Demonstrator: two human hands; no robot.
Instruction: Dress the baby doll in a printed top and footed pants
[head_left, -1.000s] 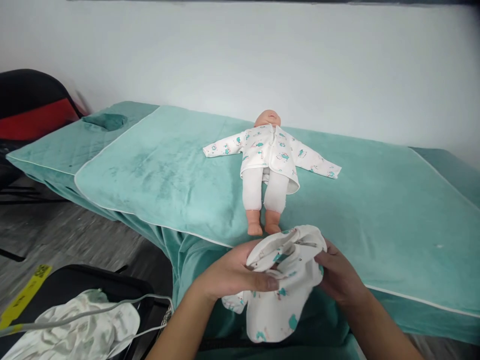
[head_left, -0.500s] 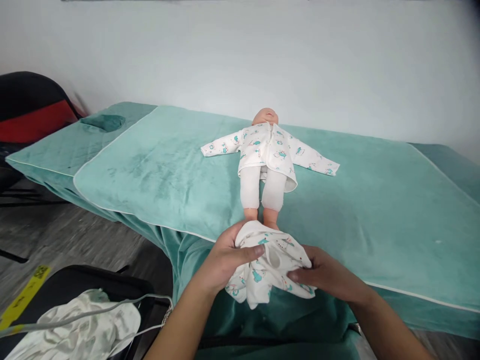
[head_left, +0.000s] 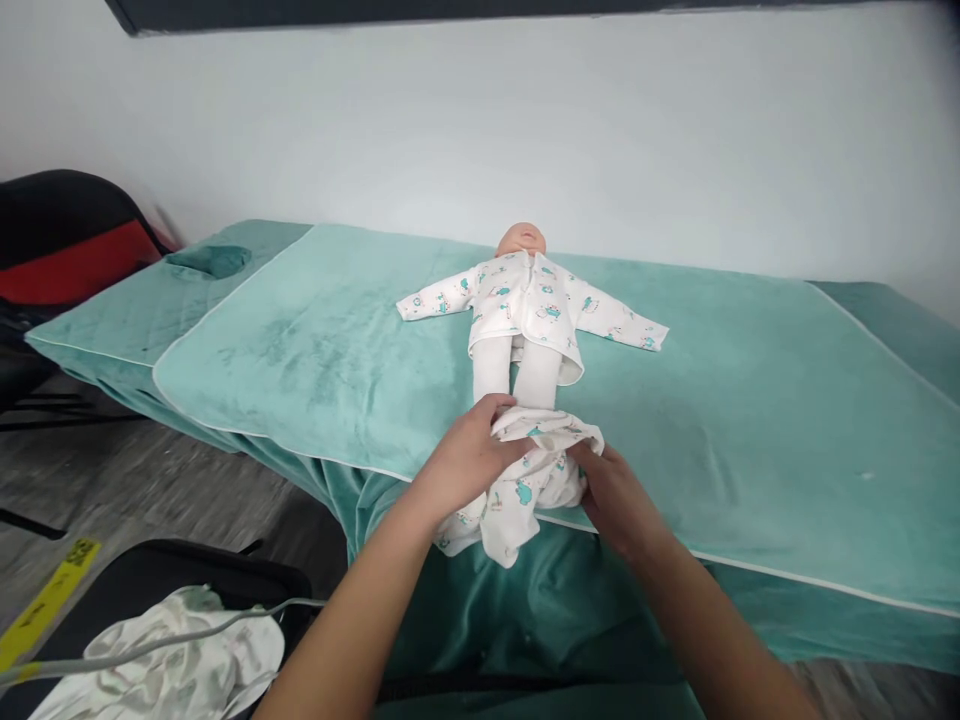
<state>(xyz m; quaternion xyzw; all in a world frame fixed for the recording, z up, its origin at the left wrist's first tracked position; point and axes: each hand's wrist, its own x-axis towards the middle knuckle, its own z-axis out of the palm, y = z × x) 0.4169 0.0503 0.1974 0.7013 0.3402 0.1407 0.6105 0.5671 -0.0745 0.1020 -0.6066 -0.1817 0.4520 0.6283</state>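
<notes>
A baby doll (head_left: 517, 240) lies on its back on the green-covered bed (head_left: 315, 350), head toward the wall. It wears a white patterned baby jacket (head_left: 501, 300) with both sleeves spread; white cloth covers its legs (head_left: 491, 368). Matching baby pants (head_left: 517, 500) are bunched around the doll's lower legs, hiding its feet. My left hand (head_left: 469, 450) grips the left side of their waist opening, thumb over the fabric. On the right side, my right hand (head_left: 611, 490) grips the waistband between thumb and fingers. The legs of the pants hang over the bed's front edge.
A black chair (head_left: 202, 560) at lower left holds crumpled white patterned cloth (head_left: 180, 650), with a grey cable (head_left: 172, 640) crossing it. Another black and red chair (head_left: 82, 250) stands at the bed's left end. A white wall (head_left: 480, 130) runs behind the bed.
Both hands have moved the pants forward, up from the doll's feet to around its lower legs. The feet, partly visible before, are now covered. The view has tilted up slightly.
</notes>
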